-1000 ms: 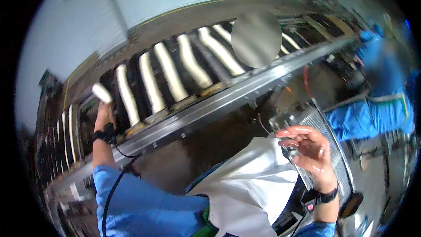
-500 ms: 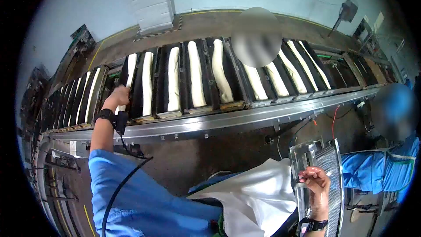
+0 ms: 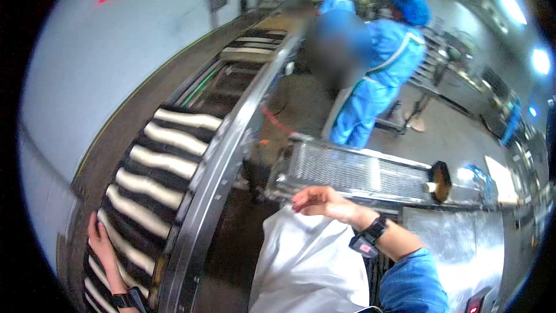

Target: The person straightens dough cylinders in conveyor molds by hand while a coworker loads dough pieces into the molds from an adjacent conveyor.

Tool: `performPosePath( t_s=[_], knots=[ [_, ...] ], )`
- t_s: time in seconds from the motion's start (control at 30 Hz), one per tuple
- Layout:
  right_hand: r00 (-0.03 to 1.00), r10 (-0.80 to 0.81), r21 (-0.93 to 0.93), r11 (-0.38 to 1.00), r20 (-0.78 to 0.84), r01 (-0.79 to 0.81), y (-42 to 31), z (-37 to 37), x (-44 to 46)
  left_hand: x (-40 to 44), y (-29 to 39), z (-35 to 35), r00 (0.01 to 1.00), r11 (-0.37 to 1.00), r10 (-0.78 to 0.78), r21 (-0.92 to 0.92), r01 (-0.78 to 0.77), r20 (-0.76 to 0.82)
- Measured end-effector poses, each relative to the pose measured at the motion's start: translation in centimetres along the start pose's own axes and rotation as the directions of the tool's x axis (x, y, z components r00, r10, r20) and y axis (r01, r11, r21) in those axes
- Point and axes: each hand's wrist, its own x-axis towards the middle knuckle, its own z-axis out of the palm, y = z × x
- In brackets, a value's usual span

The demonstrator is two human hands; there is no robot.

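Note:
My left hand (image 3: 102, 247) reaches over the far ends of the black trays. Its fingers are stretched and apart, beside a long white dough strip (image 3: 128, 242), and whether it touches the dough I cannot tell. Several more pale strips, such as this dough strip (image 3: 165, 166), lie side by side in dark trays on the line. My right hand (image 3: 322, 203) hovers at the top of my white apron (image 3: 310, 255). Its fingers are loosely bent with gaps between them, and nothing shows in them.
A metal rail (image 3: 211, 197) edges the tray line. Ahead of my right hand is a perforated metal conveyor (image 3: 359, 168), with a steel surface (image 3: 457, 249) at the right. A person in blue (image 3: 379, 75) stands beyond, another person (image 3: 337, 3) farther back.
My view has swung to the right along the line. My left hand, earlier closed at a dough strip, is now open at the trays' far ends. My right hand has come before my apron.

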Motion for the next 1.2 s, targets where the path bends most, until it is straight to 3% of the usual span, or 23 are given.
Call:
performPosePath(
  t_s=[0.1, 0.13, 0.2, 0.23, 0.27, 0.3, 0.37, 0.4, 0.47, 0.5, 0.53, 0.6, 0.67, 0.93, 1.0, 1.07, 1.1, 1.13, 1.17, 1.2],
  knots=[
    [0.989, 0.049, 0.079, 0.996, -0.141, -0.038, -1.7, -3.3, -1.2, 3.4, 16.5, 8.8, 0.969, 0.946, 0.155, -0.312, -0.090, 0.190],
    [0.976, 0.040, 0.028, 0.999, -0.216, -0.034, -1.1, -1.2, -1.0, 3.6, 17.6, 11.0, 0.947, 0.919, 0.234, -0.367, -0.143, 0.220],
    [0.895, -0.009, 0.061, 0.997, -0.446, 0.040, -3.7, -3.7, -3.5, 4.3, 23.5, 14.1, 0.865, 0.825, 0.443, -0.485, -0.290, 0.236],
    [0.856, -0.048, 0.130, 0.983, -0.514, 0.133, -4.2, -5.7, -4.9, 4.8, 25.9, 17.2, 0.855, 0.710, 0.470, -0.670, -0.219, 0.219],
    [0.810, -0.089, 0.181, 0.955, -0.580, 0.235, -4.7, -8.0, -5.9, 5.7, 28.8, 18.6, 0.837, 0.703, 0.491, -0.677, -0.217, 0.242],
    [0.749, -0.125, 0.215, 0.916, -0.650, 0.340, -5.3, -10.4, -7.3, 6.7, 31.9, 19.4, 0.854, 0.704, 0.425, -0.703, -0.104, 0.299],
    [0.609, -0.145, 0.222, 0.846, -0.780, 0.485, -6.3, -13.8, -10.3, 8.5, 36.0, 18.6, 0.843, 0.532, 0.295, -0.810, 0.246, 0.449],
    [0.534, -0.145, 0.195, 0.826, -0.833, 0.528, -6.8, -15.4, -12.0, 9.0, 37.8, 17.4, 0.829, 0.404, 0.249, -0.831, 0.382, 0.501],
    [0.455, -0.190, 0.183, 0.732, -0.870, 0.656, -6.3, -19.5, -15.5, 12.8, 37.6, 21.6, 0.801, 0.021, 0.193, -0.819, 0.574, 0.566],
    [0.399, -0.161, 0.177, 0.706, -0.903, 0.686, -6.5, -20.5, -16.9, 13.3, 38.2, 21.6, 0.807, -0.091, 0.193, -0.809, 0.580, 0.557],
    [0.344, -0.130, 0.169, 0.679, -0.930, 0.714, -6.6, -21.3, -18.0, 13.8, 39.0, 21.8, 0.809, -0.096, 0.193, -0.810, 0.578, 0.555],
    [0.304, -0.089, 0.181, 0.634, -0.948, 0.751, -6.5, -22.3, -19.3, 14.8, 40.2, 23.2, 0.758, -0.324, -0.030, -0.724, 0.609, 0.652],
    [0.280, -0.063, 0.180, 0.626, -0.958, 0.758, -5.3, -23.7, -20.1, 14.7, 40.4, 24.7, 0.731, -0.400, -0.034, -0.680, 0.615, 0.681],
    [0.267, 0.083, 0.262, 0.599, -0.960, 0.757, -0.3, -25.8, -19.4, 11.7, 38.3, 29.8, 0.624, -0.297, -0.030, -0.603, 0.741, 0.781],
    [0.298, 0.101, 0.294, 0.620, -0.949, 0.727, 1.3, -25.9, -18.8, 10.5, 36.5, 31.8, 0.611, -0.162, -0.056, -0.611, 0.775, 0.790],
    [0.314, 0.114, 0.301, 0.700, -0.942, 0.648, 3.9, -27.0, -17.8, 7.8, 34.8, 32.4, 0.668, 0.061, 0.029, -0.668, 0.741, 0.744],
    [0.252, 0.085, 0.187, 0.890, -0.964, 0.415, 4.7, -26.5, -17.0, 7.1, 32.7, 34.4, 0.730, 0.336, 0.143, -0.726, 0.599, 0.668],
    [0.202, 0.025, 0.054, 0.988, -0.979, 0.142, 5.2, -26.0, -16.1, 6.6, 30.9, 35.9, 0.751, 0.557, 0.284, -0.740, 0.377, 0.596],
    [0.247, -0.200, -0.262, 0.931, -0.948, -0.254, 7.8, -26.6, -15.8, 4.8, 30.1, 34.7, 0.706, 0.741, 0.426, -0.666, 0.087, 0.566],
    [0.370, -0.373, -0.525, 0.631, -0.851, -0.571, 10.4, -27.4, -15.5, 3.3, 29.7, 32.6, 0.617, 0.808, 0.554, -0.541, -0.235, 0.559]
  ],
)
